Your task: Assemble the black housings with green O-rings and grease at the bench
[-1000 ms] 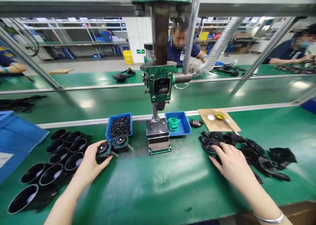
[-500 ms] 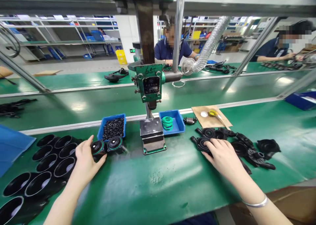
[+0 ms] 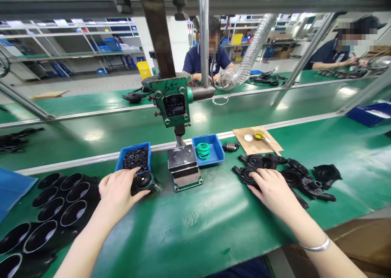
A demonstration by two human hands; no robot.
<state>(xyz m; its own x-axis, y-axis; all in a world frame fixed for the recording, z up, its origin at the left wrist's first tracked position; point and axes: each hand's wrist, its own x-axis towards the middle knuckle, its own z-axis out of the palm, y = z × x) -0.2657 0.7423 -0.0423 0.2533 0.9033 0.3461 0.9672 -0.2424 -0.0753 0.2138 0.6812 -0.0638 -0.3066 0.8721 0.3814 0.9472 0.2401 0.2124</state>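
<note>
My left hand [image 3: 117, 192] lies on the green bench, its fingers curled over a round black part that it mostly hides. A second round black part with a green ring [image 3: 144, 181] sits right against its fingertips. My right hand [image 3: 273, 190] rests on the near left of a pile of black plastic parts [image 3: 293, 176]. Its bent fingers are closed on a round black cover [image 3: 246, 174].
A green press [image 3: 172, 101] with a metal block base [image 3: 183, 164] stands between my hands. Beside it are a blue tray of small black rings [image 3: 134, 159] and a blue tray of green rings [image 3: 210, 147]. Black cups [image 3: 58, 206] lie left, cardboard [image 3: 256, 143] right. Two people work across the conveyor.
My left hand has closed down over the ringed part it held and shifted right toward the second one. My right hand stayed on the pile. The view has panned right.
</note>
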